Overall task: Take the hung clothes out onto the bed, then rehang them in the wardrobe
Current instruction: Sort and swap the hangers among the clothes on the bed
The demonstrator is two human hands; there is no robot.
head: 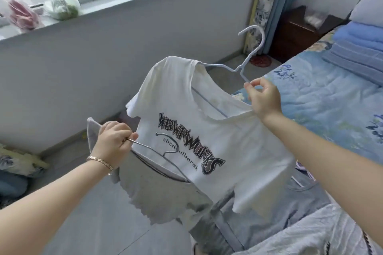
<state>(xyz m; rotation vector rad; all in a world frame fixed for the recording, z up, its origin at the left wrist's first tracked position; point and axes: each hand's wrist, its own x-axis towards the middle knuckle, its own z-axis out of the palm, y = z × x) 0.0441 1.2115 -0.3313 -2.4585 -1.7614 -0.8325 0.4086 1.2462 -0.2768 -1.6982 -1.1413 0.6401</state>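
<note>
The only writing I can read from here is on the chest of the white T-shirt [217,122]. One big line of jagged capitals, outlined in black, slants down from left to right and looks like "WBWRWUNKS". Just under it, on the same slant, runs a smaller line in plain black lower-case, "abcdoulberak" as near as I can make it out. The hook of a wire hanger [164,153] lies across that small line's middle letters, so those are less sure.

White printed T-shirt [199,130] on hanger [246,60]
</note>
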